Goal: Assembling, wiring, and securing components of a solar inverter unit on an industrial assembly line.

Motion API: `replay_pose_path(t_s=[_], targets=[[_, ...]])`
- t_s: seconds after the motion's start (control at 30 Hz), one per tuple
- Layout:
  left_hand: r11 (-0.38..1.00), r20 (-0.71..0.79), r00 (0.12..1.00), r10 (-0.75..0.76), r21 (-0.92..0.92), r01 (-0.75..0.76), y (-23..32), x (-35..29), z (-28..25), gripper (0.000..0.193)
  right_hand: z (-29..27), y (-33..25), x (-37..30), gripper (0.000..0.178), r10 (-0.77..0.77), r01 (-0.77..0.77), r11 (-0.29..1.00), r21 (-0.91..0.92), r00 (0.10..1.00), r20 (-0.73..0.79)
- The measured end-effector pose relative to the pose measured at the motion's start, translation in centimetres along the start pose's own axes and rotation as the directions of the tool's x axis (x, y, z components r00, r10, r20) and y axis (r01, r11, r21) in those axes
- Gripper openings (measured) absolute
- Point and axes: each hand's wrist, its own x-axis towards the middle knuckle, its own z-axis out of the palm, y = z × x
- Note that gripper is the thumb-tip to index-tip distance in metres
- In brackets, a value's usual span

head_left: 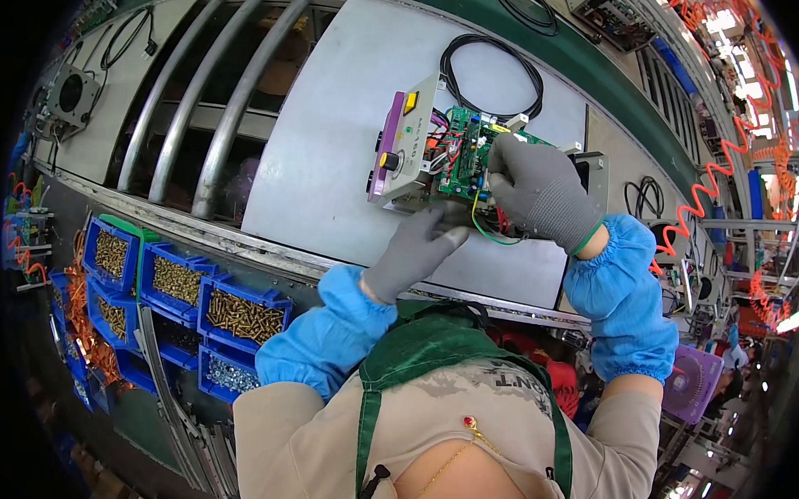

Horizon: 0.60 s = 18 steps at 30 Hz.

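Note:
An electrical unit with its cover off lies on the white board ahead of me. Its front panel has a purple edge, a yellow switch and a yellow-topped black knob. Inside, a green circuit board sits among red, black and other wires. My right hand, in a grey glove, is closed over the right part of the board. Its fingertips are hidden, so what they hold cannot be made out. A yellow-green wire loops below it. My left hand, gloved too, reaches toward the unit's near side, fingers stretched and thumb apart.
A coiled black cable lies behind the unit on the white board. Metal rollers run to the left. Blue bins of brass-coloured screws stand at the near left. Red coiled hoses hang on the right, above further units.

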Motion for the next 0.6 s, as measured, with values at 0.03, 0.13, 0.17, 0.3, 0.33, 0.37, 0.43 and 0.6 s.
replay_pose_path(t_s=[0.03, 0.13, 0.17, 0.3, 0.33, 0.37, 0.43, 0.6], targets=[[0.999, 0.0, 1.0, 0.01, -0.048, -0.01, 0.3, 0.8, 0.3, 0.036, 0.0, 0.0, 0.3, 0.012, 0.004, -0.003, 1.0, -0.007, 1.0, 0.006], [0.995, 0.058, 0.996, -0.064, -0.074, 0.068, 1.0, 2.2, 0.0, 0.041, -0.5, 1.3, 1.1, 0.014, 0.035, -0.034, 0.999, -0.031, 0.999, 0.014], [0.988, 0.098, 0.985, -0.145, -0.037, 0.149, 1.1, 2.5, -0.1, 0.044, -0.9, 2.0, 1.3, 0.015, 0.034, -0.039, 0.999, 0.038, 0.993, 0.112], [0.947, 0.106, 0.943, -0.316, -0.024, 0.32, 0.9, 3.5, -0.1, 0.044, -1.2, 2.1, 2.3, 0.018, 0.074, -0.126, 0.979, 0.162, 0.954, 0.292], [0.949, 0.071, 0.948, -0.31, -0.042, 0.313, 0.7, 3.6, 0.2, 0.044, -1.3, 2.0, 2.4, 0.018, 0.079, -0.13, 0.979, 0.158, 0.952, 0.295], [0.95, 0.034, 0.952, -0.304, -0.06, 0.305, 0.7, 3.7, 0.3, 0.043, -1.3, 1.9, 2.5, 0.019, 0.081, -0.138, 0.976, 0.166, 0.947, 0.312], [0.941, 0.04, 0.944, -0.327, -0.074, 0.33, 1.2, 3.8, 0.3, 0.044, -1.3, 2.1, 2.7, 0.02, 0.084, -0.147, 0.974, 0.172, 0.94, 0.33], [0.909, 0.028, 0.912, -0.41, -0.064, 0.411, 1.3, 4.1, 0.6, 0.047, -1.6, 2.8, 3.4, 0.021, 0.042, -0.196, 0.934, 0.297, 0.889, 0.456]])
